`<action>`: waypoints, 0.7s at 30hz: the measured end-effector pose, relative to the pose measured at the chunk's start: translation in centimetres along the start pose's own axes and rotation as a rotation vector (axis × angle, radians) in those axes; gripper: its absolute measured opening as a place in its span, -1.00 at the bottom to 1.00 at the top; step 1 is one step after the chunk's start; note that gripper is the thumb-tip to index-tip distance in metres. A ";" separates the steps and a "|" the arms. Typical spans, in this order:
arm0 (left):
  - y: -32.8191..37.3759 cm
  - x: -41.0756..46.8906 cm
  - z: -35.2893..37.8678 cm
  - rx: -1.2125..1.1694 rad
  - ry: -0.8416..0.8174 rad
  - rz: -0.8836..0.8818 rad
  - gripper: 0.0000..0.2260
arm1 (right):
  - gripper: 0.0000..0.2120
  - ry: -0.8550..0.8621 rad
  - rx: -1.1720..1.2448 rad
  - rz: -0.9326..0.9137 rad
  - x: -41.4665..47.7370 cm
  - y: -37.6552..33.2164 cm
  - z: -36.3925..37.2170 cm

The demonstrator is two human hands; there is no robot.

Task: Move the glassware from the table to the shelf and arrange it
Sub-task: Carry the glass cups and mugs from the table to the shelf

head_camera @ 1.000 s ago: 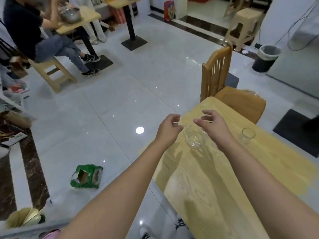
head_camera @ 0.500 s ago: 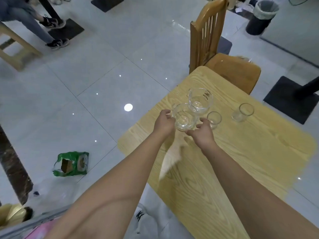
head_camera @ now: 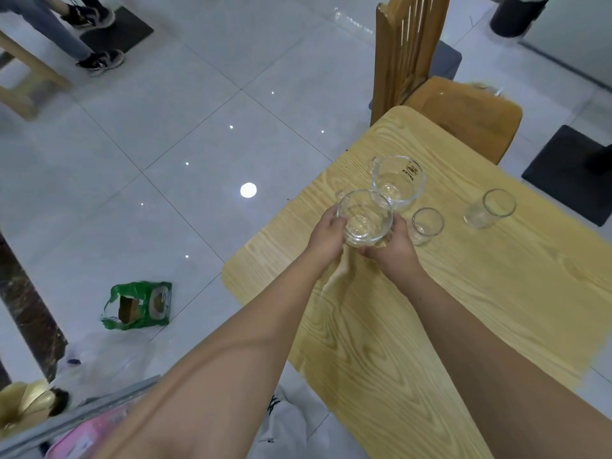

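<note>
fingers [head_camera: 338, 220] of the left hand [head_camera: 326, 235] curl round the left side of a clear glass bowl [head_camera: 364, 215], thumb hooked at its rim. the right hand [head_camera: 395, 251] cups the right side and underside, its fingers bent against the glass. both hands grip it; whether its base touches the wood i cannot tell. the bowl is over the wooden table [head_camera: 447, 326], close to the left edge and not far from the rounded far corner. just behind it, overlapping it from where i look, stands a second glass bowl [head_camera: 399, 180] with a printed mark. a small tumbler [head_camera: 427, 226] stands just beside the right hand's knuckles, and a far tumbler [head_camera: 490, 208] stands further right, apart from the rest. a wooden chair [head_camera: 463, 120] is pushed up to the far end. left of the table edge the tiled floor [head_camera: 198, 127] spreads wide, with a green bag [head_camera: 139, 306] lying on it beside the left forearm.
</note>
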State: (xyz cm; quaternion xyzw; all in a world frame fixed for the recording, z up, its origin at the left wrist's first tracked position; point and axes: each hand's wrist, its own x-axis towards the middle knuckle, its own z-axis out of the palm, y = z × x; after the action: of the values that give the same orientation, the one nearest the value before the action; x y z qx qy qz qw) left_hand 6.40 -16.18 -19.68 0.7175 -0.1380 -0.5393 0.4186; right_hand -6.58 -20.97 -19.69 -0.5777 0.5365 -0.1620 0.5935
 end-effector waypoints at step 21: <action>9.9 -7.3 -5.9 -0.193 0.141 0.242 -0.53 | -0.38 -0.052 0.026 -0.345 -3.2 -12.7 1.7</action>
State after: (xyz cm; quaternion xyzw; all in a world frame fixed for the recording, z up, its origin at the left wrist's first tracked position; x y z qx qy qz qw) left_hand 11.38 -14.77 -7.06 0.6881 -0.1412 -0.4440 0.5562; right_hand -0.90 -21.06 -7.80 -0.6574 0.4119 -0.2532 0.5779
